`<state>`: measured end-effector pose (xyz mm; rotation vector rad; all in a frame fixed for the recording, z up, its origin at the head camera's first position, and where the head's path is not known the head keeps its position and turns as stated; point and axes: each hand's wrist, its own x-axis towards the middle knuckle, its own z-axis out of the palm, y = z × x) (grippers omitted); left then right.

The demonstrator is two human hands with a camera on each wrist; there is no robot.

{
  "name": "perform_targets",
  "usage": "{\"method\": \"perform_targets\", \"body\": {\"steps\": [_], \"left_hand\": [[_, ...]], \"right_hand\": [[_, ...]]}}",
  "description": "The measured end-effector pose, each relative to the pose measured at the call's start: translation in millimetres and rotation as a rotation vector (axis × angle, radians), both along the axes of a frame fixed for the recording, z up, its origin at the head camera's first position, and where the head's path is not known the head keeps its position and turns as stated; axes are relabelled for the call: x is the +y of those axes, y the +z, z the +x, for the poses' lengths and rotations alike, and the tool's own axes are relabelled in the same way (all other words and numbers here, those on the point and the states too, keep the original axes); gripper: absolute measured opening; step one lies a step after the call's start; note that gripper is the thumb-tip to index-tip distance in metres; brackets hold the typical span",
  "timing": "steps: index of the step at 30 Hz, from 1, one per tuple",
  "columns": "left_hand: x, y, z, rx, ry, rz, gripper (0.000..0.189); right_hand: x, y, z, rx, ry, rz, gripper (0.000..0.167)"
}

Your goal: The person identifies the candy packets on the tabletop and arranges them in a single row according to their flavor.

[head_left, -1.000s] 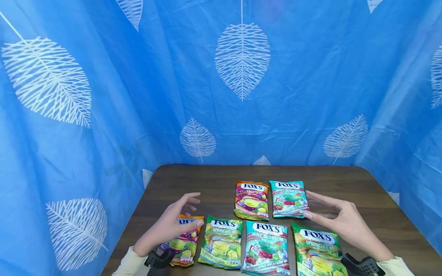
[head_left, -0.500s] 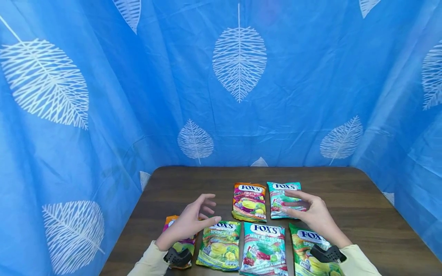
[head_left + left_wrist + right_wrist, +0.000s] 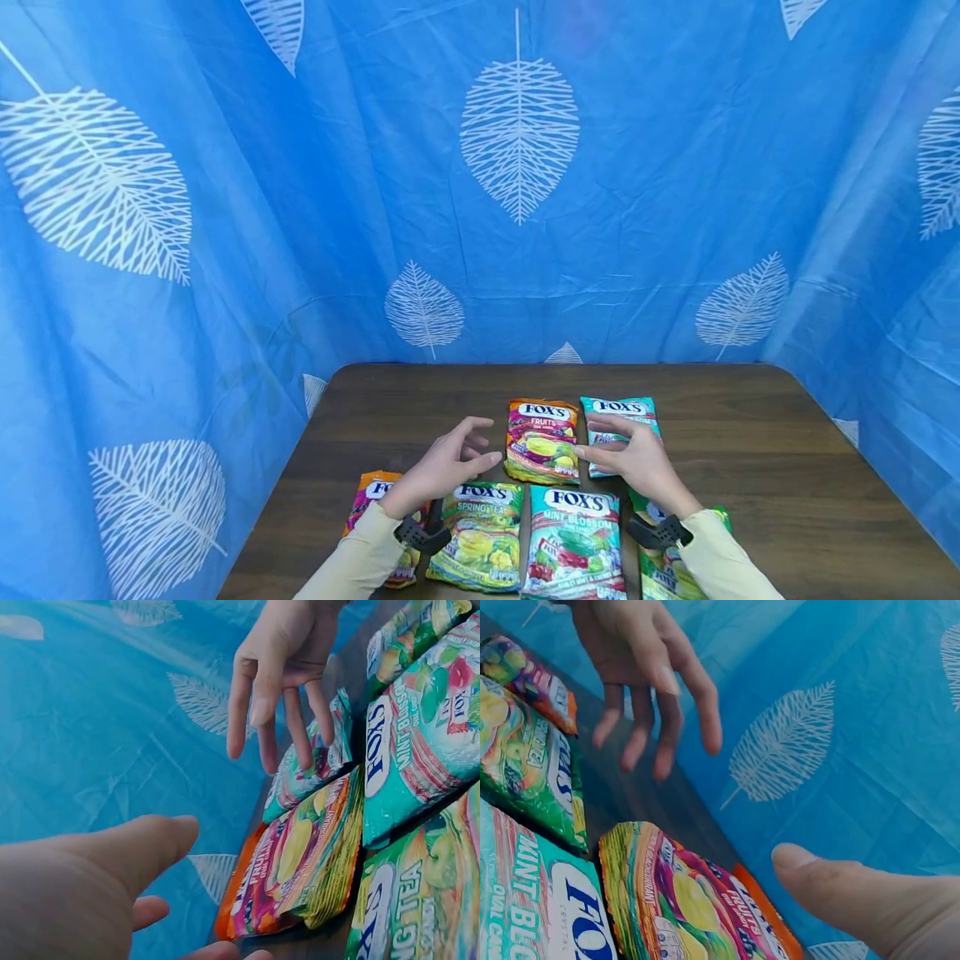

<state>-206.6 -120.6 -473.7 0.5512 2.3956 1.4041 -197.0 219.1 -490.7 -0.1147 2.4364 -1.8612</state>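
Blue curtain (image 3: pixel 517 292) is hung behind dark tabletop (image 3: pixel 420 400). Left to right: near fruit pack (image 3: pixel 367 504), partly hidden by left sleeve (image 3: pixel 360 550); left hand (image 3: pixel 442 468), thumb and fingers spread wide; left tea pack (image 3: pixel 474 546); far fruit pack (image 3: pixel 542 442), flanked by both hands; near mint pack (image 3: pixel 576 542); far mint pack (image 3: pixel 618 407), partly covered by right hand (image 3: pixel 639 460), likewise spread; right tea pack (image 3: pixel 667 575), crossed by right sleeve (image 3: pixel 720 554).

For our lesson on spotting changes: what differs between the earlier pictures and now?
The left hand moved rightward and the right hand leftward, both closing in on the back-row Fruits bag. Neither visibly grips anything. The six candy bags stayed put.
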Motion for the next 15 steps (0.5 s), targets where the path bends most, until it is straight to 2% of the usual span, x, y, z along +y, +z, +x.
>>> {"method": "perform_targets", "body": {"steps": [8,15], "left_hand": [[20.9,-9.9,-14.2,0.065,0.004,-0.065,0.062],[38.3,-19.9,-27.6,0.044,0.038,-0.069,0.060]], "right_hand": [[-15.2,-4.2,-6.1,0.002,-0.054,0.071,0.067],[-30.3,-5.5,-14.1,-0.009,-0.085,0.141,0.072]]}}
